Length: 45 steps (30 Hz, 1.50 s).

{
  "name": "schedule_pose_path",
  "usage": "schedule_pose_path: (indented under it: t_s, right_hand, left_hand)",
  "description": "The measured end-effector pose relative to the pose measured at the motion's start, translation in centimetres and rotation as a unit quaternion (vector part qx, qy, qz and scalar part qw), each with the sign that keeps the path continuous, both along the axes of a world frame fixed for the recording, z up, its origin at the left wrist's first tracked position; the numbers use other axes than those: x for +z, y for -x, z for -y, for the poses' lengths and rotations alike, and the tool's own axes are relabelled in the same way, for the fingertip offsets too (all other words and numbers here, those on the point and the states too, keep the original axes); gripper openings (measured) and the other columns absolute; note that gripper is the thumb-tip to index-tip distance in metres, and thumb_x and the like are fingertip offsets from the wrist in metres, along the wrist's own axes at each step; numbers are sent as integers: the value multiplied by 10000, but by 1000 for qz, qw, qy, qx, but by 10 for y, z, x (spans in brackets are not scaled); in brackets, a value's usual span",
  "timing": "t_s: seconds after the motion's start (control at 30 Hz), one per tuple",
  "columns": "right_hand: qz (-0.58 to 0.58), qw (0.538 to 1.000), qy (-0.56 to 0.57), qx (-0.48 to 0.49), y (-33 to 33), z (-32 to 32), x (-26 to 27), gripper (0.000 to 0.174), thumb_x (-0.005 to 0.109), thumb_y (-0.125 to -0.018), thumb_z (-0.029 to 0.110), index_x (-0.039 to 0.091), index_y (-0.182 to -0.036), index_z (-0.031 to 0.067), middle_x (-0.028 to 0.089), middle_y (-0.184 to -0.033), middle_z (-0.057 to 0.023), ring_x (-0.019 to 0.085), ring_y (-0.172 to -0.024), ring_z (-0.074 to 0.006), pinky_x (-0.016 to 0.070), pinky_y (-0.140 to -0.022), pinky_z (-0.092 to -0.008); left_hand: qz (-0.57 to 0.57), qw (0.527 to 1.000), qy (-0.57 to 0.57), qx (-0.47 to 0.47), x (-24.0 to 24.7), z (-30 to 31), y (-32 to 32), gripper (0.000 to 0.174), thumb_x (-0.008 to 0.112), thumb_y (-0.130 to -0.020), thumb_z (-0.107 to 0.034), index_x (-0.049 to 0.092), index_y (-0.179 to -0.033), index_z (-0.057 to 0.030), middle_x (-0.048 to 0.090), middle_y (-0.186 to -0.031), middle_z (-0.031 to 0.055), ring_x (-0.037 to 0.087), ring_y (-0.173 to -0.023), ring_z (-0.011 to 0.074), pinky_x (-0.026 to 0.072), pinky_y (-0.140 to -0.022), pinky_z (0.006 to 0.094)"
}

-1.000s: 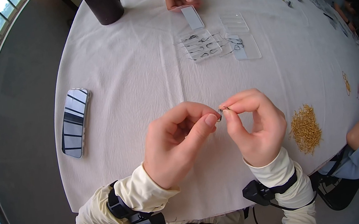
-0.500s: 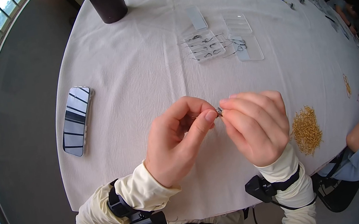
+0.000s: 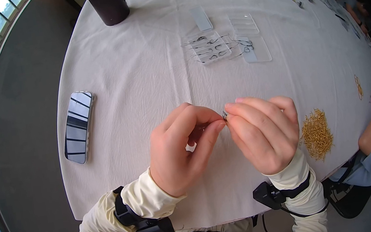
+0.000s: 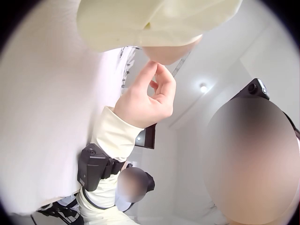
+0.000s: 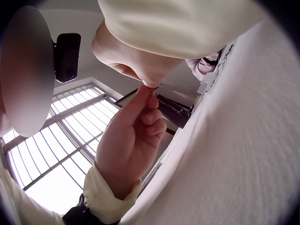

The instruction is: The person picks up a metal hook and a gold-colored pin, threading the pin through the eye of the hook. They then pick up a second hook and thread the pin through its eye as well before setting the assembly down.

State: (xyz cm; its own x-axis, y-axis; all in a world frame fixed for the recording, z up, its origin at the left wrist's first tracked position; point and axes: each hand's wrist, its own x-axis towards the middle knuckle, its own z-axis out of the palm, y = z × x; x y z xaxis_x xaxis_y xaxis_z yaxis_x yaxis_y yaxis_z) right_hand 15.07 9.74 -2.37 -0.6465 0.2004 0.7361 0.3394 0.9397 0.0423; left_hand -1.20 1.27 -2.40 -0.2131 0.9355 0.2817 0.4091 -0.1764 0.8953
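In the head view, we see the left hand (image 3: 176, 151) and right hand (image 3: 265, 137) both pinching a tiny, greyish piece (image 3: 225, 115) between them; so small a grip could slip, losing it in the creased, matte cloth (image 3: 131, 172). The bristly gold pile (image 3: 317, 134) sits at four o'clock from it, the clear, hard box (image 3: 210, 49) at twelve. In the left wrist view, the right fingertips meet; in the right wrist view, the left ones squeeze, and uneven pulling might bend it.
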Motion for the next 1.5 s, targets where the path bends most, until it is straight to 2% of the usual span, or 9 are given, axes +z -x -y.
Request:
schedule_pose_path:
  t_s: [0.2, 0.53, 0.73, 0.8, 1.0, 1.13, 1.2, 1.43, 1.5]
  right_hand:
    - [-5, 1000, 2, -8, 0, 1, 1, 108, 698, -757, 71, 687, -854, 24, 704, -910, -63, 689, -865, -180, 416, -725, -295]
    - [-17, 998, 57, 6, -3, -1, 2, 152, 746, -763, 71, 685, -895, 25, 714, -924, -54, 689, -857, -184, 411, -713, -292]
    - [-37, 992, 109, 47, 0, -2, -2, 248, 780, -710, 34, 683, -937, 11, 708, -979, -70, 674, -878, -209, 453, -731, -320]
    - [-46, 987, 141, 69, 2, 0, -1, 248, 729, -715, -16, 684, -958, -5, 702, -1021, -88, 667, -897, -224, 466, -746, -326]
    - [-35, 983, 171, 59, 3, 5, 0, 331, 636, -701, -52, 691, -1026, -24, 673, -1088, -115, 617, -955, -266, 474, -759, -340]
    - [-29, 982, 179, 52, 2, 9, 3, 378, 646, -679, -45, 704, -1051, -11, 638, -1057, -95, 569, -954, -269, 468, -781, -350]
    - [-33, 981, 189, 36, 1, 11, 3, 417, 649, -654, -47, 719, -1061, 10, 592, -1002, -64, 531, -920, -253, 453, -793, -351]
    - [-17, 980, 196, 38, -1, 11, 5, 445, 653, -615, -40, 733, -1047, 34, 571, -967, -46, 510, -882, -237, 429, -777, -339]
    - [-35, 977, 206, 44, -3, 12, 6, 406, 662, -622, -22, 740, -1012, 60, 570, -952, -41, 512, -870, -232, 429, -751, -334]
  left_hand:
    - [-74, 994, -75, 14, -2, -1, -2, 106, 701, -809, 60, 647, -873, -5, 625, -782, 62, 568, -613, 115, 454, -544, 237]
    - [-112, 987, -114, 8, -5, -1, 1, 136, 720, -793, 71, 669, -897, -2, 633, -790, 70, 599, -623, 122, 473, -535, 233]
    - [-60, 996, -72, 5, -3, 1, -1, 122, 700, -809, 71, 663, -903, 3, 627, -793, 70, 580, -629, 125, 458, -560, 244]
    - [-9, 999, -49, 18, -3, 1, -1, 111, 682, -822, 75, 654, -910, 13, 617, -797, 69, 563, -650, 119, 445, -589, 245]
    - [20, 999, -36, 14, -6, 1, 2, 86, 662, -849, 70, 639, -922, 32, 607, -819, 61, 539, -680, 97, 432, -618, 232]
    - [53, 998, -26, 17, -11, 0, 3, 74, 648, -870, 59, 628, -937, 33, 604, -833, 53, 530, -692, 86, 427, -626, 226]
    - [97, 994, -44, 35, -14, -2, 2, 76, 690, -836, 14, 649, -897, -3, 598, -752, 36, 523, -608, 86, 424, -557, 233]
    - [147, 988, -17, 32, -16, -2, 4, 52, 673, -836, -18, 636, -869, -2, 597, -750, 22, 503, -610, 72, 412, -556, 229]
    - [172, 985, 3, 18, -16, -2, 6, 36, 662, -837, -28, 630, -847, -15, 593, -741, 9, 485, -607, 64, 403, -558, 222]
